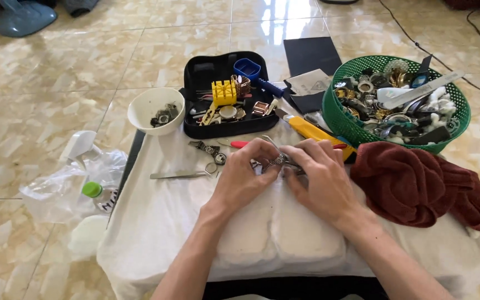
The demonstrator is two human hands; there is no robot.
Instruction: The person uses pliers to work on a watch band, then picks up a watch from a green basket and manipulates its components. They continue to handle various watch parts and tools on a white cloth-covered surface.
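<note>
Both hands meet at the middle of the white cloth-covered work pad [156, 222] — the left hand [245, 178] and the right hand [320, 180] are closed, fingertips pinching a small silvery metal watch piece with a link band [278, 161] between them. It looks light and stiff in its links but floppy as a chain, slick and easy to scratch — best taken by the edges of the case, I'd say, not the face.

Just left lie steel tweezers [181, 174] and another metal-banded wristwatch [209, 151]. To the right, a crumpled dark red towel [418, 186]; a yellow-handled utility knife [312, 130] peeks out behind the fingers.

Farther back, the containers: a round white bowl [140, 108] holds a few small dark parts; an open black zip tool case [195, 75] carries a yellow watch holder block [224, 92], a blue cup-shaped tool [246, 68] and small metal bits; a green plastic mesh basket [340, 119] is heaped with watch cases, bands and scraps.
</note>
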